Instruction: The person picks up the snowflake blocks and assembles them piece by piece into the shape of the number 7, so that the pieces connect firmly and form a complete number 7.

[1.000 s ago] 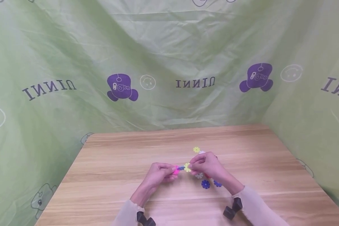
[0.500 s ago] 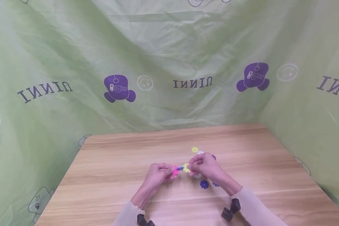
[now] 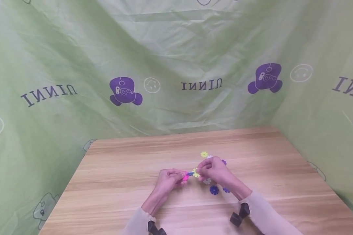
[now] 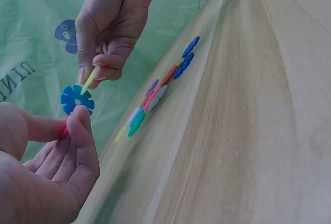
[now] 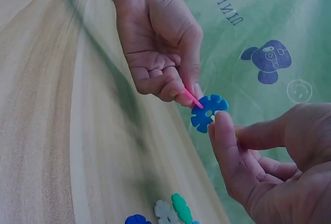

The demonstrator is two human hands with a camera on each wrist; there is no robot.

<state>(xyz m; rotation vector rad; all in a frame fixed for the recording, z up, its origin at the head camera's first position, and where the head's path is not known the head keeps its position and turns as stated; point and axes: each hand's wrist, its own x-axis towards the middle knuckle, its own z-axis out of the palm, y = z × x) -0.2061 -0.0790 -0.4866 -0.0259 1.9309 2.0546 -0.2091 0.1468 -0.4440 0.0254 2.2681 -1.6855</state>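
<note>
My left hand (image 3: 168, 180) pinches a pink notched disc (image 3: 185, 176) between thumb and fingertips. A blue notched disc (image 5: 209, 113) is joined edge-on to the pink one, shown in the right wrist view. On the blue disc's other side sits a yellow notched disc (image 3: 195, 172), which my right hand (image 3: 216, 169) pinches at its edge. In the left wrist view the yellow disc (image 4: 89, 81) stands crosswise to the blue disc (image 4: 76, 100). Both hands hold the joined pieces above the table; fingertips cover parts of the pink and yellow discs.
Loose notched discs lie on the wooden table (image 3: 120, 195) around and under my right hand: a yellow one (image 3: 204, 154), a white one (image 3: 207, 181), a dark blue one (image 3: 214, 190) and several others. A green printed cloth (image 3: 164, 111) hangs behind and at the sides.
Both hands keep their pinch on the joined discs. The yellow disc has turned slightly, and the left hand has shifted a little to the right. The head view sways slightly.
</note>
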